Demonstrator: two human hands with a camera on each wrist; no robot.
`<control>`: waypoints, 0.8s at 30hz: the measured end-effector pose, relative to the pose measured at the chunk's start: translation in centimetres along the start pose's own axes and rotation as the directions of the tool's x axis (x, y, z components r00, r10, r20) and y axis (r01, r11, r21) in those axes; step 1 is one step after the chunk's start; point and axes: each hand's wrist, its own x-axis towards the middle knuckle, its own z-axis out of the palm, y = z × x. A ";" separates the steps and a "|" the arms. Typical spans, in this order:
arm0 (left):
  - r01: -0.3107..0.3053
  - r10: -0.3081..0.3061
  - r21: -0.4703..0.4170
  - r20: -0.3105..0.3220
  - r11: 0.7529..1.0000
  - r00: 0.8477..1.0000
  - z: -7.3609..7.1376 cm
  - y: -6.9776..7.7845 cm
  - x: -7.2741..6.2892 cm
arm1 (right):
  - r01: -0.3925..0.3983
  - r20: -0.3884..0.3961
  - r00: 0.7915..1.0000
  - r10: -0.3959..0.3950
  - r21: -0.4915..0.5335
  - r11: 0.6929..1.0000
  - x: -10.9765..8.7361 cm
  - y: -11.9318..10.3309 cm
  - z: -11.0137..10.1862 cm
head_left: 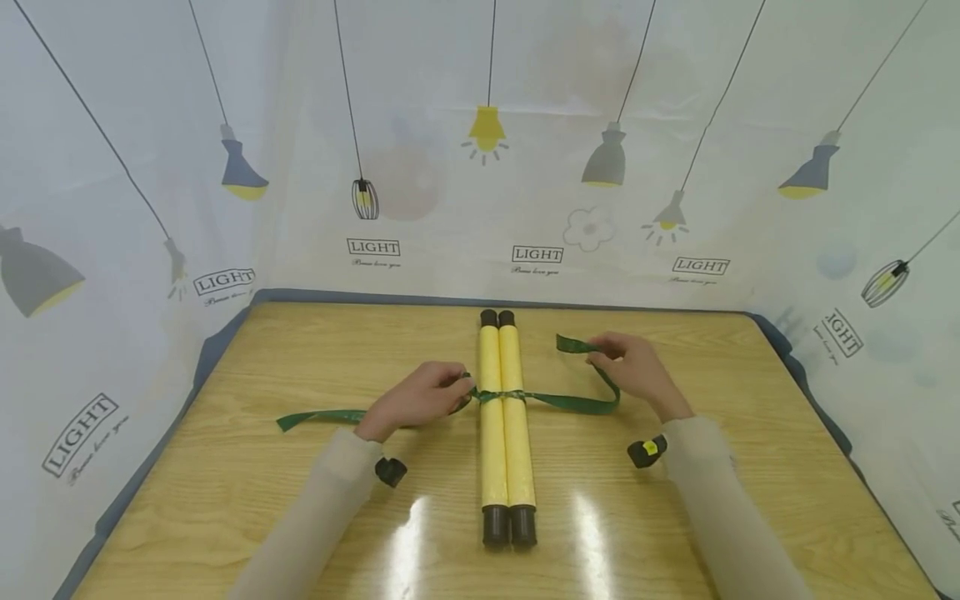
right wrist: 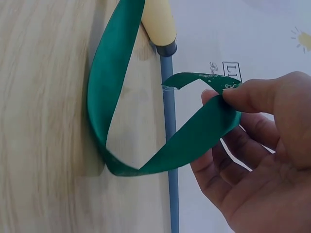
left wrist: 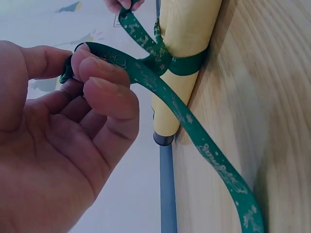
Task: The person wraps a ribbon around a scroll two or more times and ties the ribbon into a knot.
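Note:
Two yellow tubes with black end caps lie side by side on the table, pointing away from me. A green printed ribbon wraps both at mid-length, with a knot on top in the left wrist view. Just left of the tubes, my left hand pinches the ribbon close to the knot between thumb and fingers; its loose tail runs left along the wood. My right hand, off to the right, pinches the other tail near its frayed tip. That stretch of ribbon hangs in a slack loop.
The wooden table has a blue border along its far and side edges. White curtains printed with lamps stand around three sides. A black wrist device sits by each sleeve.

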 end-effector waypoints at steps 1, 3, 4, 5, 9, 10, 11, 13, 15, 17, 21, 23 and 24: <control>-0.006 0.006 -0.008 0.005 1.000 1.000 0.1 0.0 0.1 | 0.006 0.003 1.000 -0.006 0.006 1.000 0.2 -0.2 0.2; -0.009 0.010 -0.025 0.012 1.000 1.000 0.2 0.1 0.3 | 0.017 0.009 1.000 -0.017 0.013 1.000 0.5 -0.7 0.6; -0.010 0.011 -0.030 0.014 1.000 1.000 0.3 0.1 0.4 | 0.026 0.011 1.000 -0.026 0.018 1.000 0.7 -1.0 0.7; -0.011 0.012 -0.035 0.015 0.999 1.000 0.4 0.1 0.5 | 0.033 0.013 0.999 -0.033 0.019 0.999 0.9 -1.2 0.9; -0.015 0.016 -0.044 0.017 0.999 1.000 0.7 0.3 0.9 | 0.059 0.009 0.998 -0.059 0.030 0.998 1.5 -1.9 1.4; -0.016 0.016 -0.045 0.019 0.999 1.000 0.8 0.3 1.0 | 0.066 0.007 0.998 -0.066 0.035 0.997 1.7 -2.1 1.6; -0.017 0.018 -0.050 0.024 0.999 1.000 0.9 0.4 1.1 | 0.070 0.005 0.997 -0.071 0.039 0.997 1.9 -2.3 1.7; -0.020 0.022 -0.061 0.032 0.998 0.999 1.0 0.5 1.2 | 0.074 0.004 0.997 -0.074 0.050 0.996 2.2 -2.6 2.1; -0.020 0.023 -0.072 0.040 0.997 0.999 1.1 0.6 1.3 | 0.077 0.003 0.997 -0.077 0.057 0.995 2.5 -2.9 2.4; -0.020 0.024 -0.086 0.046 0.996 0.999 1.2 0.8 1.3 | 0.074 0.006 0.997 -0.075 0.074 0.994 2.8 -3.4 2.8; -0.018 0.024 -0.109 0.054 0.994 0.998 1.3 1.1 1.4 | 0.073 0.020 0.997 -0.075 0.110 0.991 3.3 -4.3 3.5; -0.019 0.026 -0.118 0.056 0.993 0.998 1.4 1.1 1.5 | 0.072 0.029 0.997 -0.076 0.126 0.989 3.6 -4.7 4.0; -0.018 0.026 -0.121 0.057 0.993 0.998 1.4 1.2 1.5 | 0.071 0.033 0.997 -0.076 0.132 0.989 3.7 -5.0 4.2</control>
